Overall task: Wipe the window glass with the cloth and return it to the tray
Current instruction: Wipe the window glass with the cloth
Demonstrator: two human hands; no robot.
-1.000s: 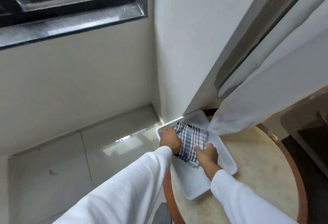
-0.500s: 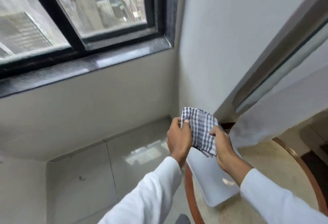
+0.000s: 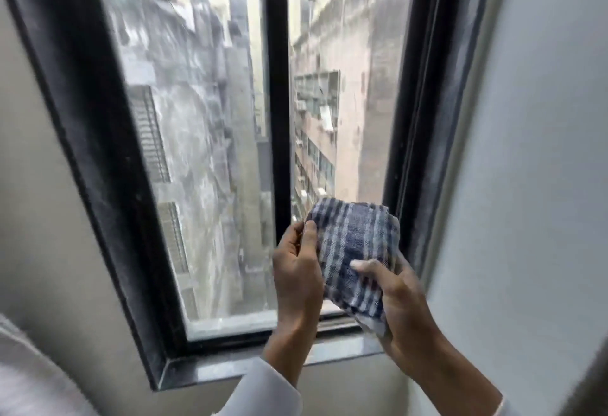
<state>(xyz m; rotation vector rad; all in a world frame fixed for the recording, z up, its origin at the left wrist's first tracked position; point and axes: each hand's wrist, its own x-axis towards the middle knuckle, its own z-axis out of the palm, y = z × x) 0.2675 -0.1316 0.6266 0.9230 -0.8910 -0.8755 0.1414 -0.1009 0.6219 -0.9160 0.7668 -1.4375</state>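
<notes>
Both gripping cloth [image 3: 353, 251]: left hand [image 3: 297, 270] at 9, right hand [image 3: 393, 297] at 5; window glass [image 3: 342, 103] up at 12; right closer.

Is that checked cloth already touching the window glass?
Cannot tell. In the head view the cloth, held by both hands, overlaps the right pane, but one view shows neither contact nor gap.

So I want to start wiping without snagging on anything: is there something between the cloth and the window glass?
Nothing visible. The cloth, held in the left hand and right hand, is raised in front of the lower right pane of the window glass. Only the black centre bar stands just left of it.
</notes>
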